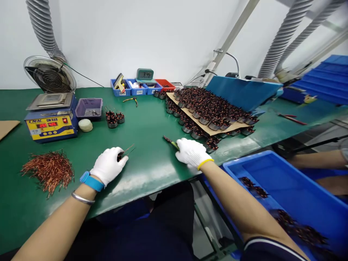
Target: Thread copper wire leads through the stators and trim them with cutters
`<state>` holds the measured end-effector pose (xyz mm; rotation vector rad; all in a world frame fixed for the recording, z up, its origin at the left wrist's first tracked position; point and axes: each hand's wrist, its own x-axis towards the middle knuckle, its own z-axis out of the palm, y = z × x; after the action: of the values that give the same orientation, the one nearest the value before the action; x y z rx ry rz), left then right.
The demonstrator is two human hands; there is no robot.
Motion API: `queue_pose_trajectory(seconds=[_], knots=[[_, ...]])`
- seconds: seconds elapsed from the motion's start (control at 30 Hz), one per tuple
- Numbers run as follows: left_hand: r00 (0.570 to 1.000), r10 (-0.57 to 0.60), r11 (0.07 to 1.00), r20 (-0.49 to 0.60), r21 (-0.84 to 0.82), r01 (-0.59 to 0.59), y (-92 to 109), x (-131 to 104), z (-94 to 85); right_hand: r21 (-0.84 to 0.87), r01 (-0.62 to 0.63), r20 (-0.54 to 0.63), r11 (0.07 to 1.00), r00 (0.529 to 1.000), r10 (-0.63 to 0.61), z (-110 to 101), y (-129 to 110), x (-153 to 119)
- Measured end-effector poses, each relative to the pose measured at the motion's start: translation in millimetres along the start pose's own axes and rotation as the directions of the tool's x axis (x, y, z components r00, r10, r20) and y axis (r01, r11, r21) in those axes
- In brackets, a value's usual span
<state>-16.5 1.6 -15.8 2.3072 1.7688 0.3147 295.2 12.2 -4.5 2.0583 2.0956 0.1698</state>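
Note:
My left hand (108, 166), in a white glove, is closed around a small wire-wound motor stator (120, 156), mostly hidden by the fingers; thin wire ends stick out to its right. Over the table's front part, my right hand (192, 153), also gloved, grips pliers (171, 141) with green handles, jaws pointing left and away from me. A gap of bare green table (148, 152) separates the two hands. Beyond my left hand stand a few similar stators (112, 119) with upright wires. A loose heap of cut copper wire pieces (50, 170) lies at the left.
Stacked stators (206, 105) on cardboard fill the right back. A solder pot unit (51, 121) with a fan (53, 77), a purple tray (89, 102) and small bins (121, 90) stand behind. A blue crate (288, 181) holds stators; another person's arm (318, 159) shows beyond it.

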Motion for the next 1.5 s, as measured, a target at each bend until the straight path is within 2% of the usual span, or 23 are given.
queue_pose_trajectory(seconds=[0.13,0.23,0.27,0.3,0.37,0.4,0.43,0.47,0.5,0.53,0.57,0.77,0.9,1.3,1.5], knots=[[1.0,0.014,1.0,0.0,0.009,-0.014,0,0,-1.7,0.171,-0.004,-0.143,0.985,0.989,0.029,16,-8,5],[1.0,0.012,1.0,-0.011,0.009,-0.012,0,-1,-1.5,0.465,-0.063,-0.142,0.883,0.979,0.144,19,-13,1],[1.0,0.007,1.0,-0.015,0.01,-0.007,0,0,-1.0,0.591,-0.065,-0.107,0.804,0.982,0.158,17,-17,-3],[1.0,0.002,1.0,-0.017,0.011,-0.002,0,0,-0.5,0.726,-0.048,-0.062,0.686,0.989,0.134,13,-22,-9],[1.0,-0.008,1.0,-0.02,0.016,0.009,0,1,0.7,0.941,-0.039,0.059,0.336,0.997,-0.049,4,-37,-24],[1.0,-0.012,1.0,-0.021,0.019,0.013,0,1,1.2,0.984,-0.097,0.123,0.146,0.976,-0.181,-1,-45,-31],[1.0,-0.014,1.0,-0.021,0.022,0.015,0,1,1.5,0.981,-0.195,0.184,-0.001,0.928,-0.325,-6,-53,-38],[1.0,-0.015,1.0,-0.021,0.025,0.016,0,2,1.8,0.95,-0.296,0.227,-0.094,0.869,-0.439,-11,-61,-43],[1.0,-0.015,0.999,-0.02,0.028,0.016,0,2,1.9,0.915,-0.377,0.254,-0.141,0.812,-0.525,-15,-68,-47],[1.0,-0.015,0.999,-0.02,0.03,0.016,0,2,1.9,0.89,-0.431,0.273,-0.151,0.767,-0.58,-19,-73,-49],[1.0,-0.014,0.999,-0.02,0.032,0.014,0,2,1.8,0.877,-0.458,0.288,-0.144,0.742,-0.606,-21,-76,-49],[1.0,-0.009,1.0,-0.016,0.019,0.009,0,1,0.6,0.88,-0.473,0.338,-0.05,0.696,-0.634,-26,-84,-35],[1.0,-0.014,1.0,-0.012,0.009,0.014,0,1,0.8,0.888,-0.458,0.329,-0.044,0.698,-0.636,-27,-88,-31],[1.0,-0.004,1.0,0.005,0.012,0.004,-3,2,1.8,0.909,-0.412,0.356,0.066,0.683,-0.638,-30,-93,-24],[1.0,0.001,1.0,0.002,0.011,-0.001,-2,1,1.5,0.911,-0.408,0.353,0.063,0.689,-0.633,-30,-94,-25]])
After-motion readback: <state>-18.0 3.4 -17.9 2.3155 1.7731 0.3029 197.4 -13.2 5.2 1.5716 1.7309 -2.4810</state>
